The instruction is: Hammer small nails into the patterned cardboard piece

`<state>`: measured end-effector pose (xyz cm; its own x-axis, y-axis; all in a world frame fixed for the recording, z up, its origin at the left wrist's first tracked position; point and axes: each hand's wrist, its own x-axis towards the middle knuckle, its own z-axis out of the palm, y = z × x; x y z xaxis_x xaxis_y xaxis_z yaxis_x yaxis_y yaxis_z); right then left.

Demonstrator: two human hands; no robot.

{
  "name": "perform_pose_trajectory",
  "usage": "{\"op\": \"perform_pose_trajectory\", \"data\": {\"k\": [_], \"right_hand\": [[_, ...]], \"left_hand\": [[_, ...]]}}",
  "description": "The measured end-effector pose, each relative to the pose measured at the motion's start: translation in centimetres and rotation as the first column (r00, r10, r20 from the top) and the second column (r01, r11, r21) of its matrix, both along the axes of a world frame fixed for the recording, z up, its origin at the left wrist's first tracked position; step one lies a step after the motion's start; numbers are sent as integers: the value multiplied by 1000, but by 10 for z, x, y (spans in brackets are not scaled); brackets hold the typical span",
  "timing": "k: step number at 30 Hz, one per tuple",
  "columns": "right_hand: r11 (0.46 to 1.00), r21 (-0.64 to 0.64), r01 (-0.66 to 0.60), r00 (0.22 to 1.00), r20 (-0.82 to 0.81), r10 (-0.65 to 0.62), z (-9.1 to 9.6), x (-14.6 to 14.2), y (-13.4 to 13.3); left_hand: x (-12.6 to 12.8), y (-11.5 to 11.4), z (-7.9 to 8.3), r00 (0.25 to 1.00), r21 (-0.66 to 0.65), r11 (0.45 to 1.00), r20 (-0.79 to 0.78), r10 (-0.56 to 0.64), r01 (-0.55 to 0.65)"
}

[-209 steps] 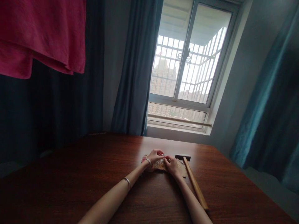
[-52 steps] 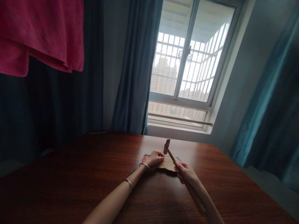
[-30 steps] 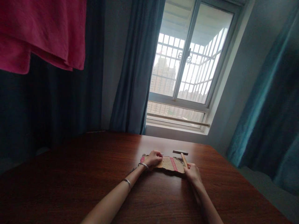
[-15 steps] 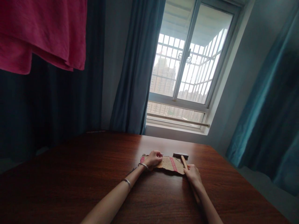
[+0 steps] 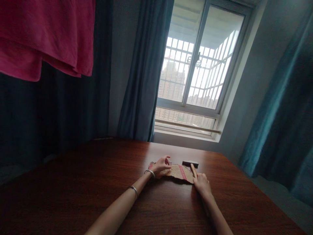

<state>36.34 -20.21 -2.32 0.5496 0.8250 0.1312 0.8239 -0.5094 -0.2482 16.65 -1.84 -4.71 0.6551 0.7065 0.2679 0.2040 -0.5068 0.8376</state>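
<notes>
A torn piece of brown cardboard (image 5: 175, 170) with pink-red printed bands lies on the table, many small dark dots across its surface. My left hand (image 5: 161, 164) rests over its left part. The thumb and index finger are apart, beside a few thin, pale upright pieces (image 5: 170, 163) that look like nails; the other fingers are partly hidden. My right hand (image 5: 202, 183) is closed round the wooden handle of a hammer (image 5: 193, 169). The hammer's dark head (image 5: 190, 164) is at the far edge of the cardboard, and the forearm hides the lower handle.
The dark wooden table (image 5: 73, 195) spreads wide on both sides of my arms. Beyond it are a barred window (image 5: 193, 81) and blue curtains (image 5: 137, 98). A pink cloth (image 5: 49, 39) hangs at the upper left.
My left thumb and index finger have parted, and the thin upright pieces show between them. My right hand still grips the hammer, which has barely moved. The view has shifted slightly.
</notes>
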Motion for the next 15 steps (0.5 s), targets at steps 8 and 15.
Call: {"op": "perform_pose_trajectory", "data": {"k": [8,15], "right_hand": [[999,-39,15,999,47,-13,-4,3,0],[997,-78,15,999,42,-11,3,-1,-3]], "left_hand": [[-41,2,86,989,-83,990,-89,-120,112],[-103,-12,138,939,-2,999,-341,-38,40]]}}
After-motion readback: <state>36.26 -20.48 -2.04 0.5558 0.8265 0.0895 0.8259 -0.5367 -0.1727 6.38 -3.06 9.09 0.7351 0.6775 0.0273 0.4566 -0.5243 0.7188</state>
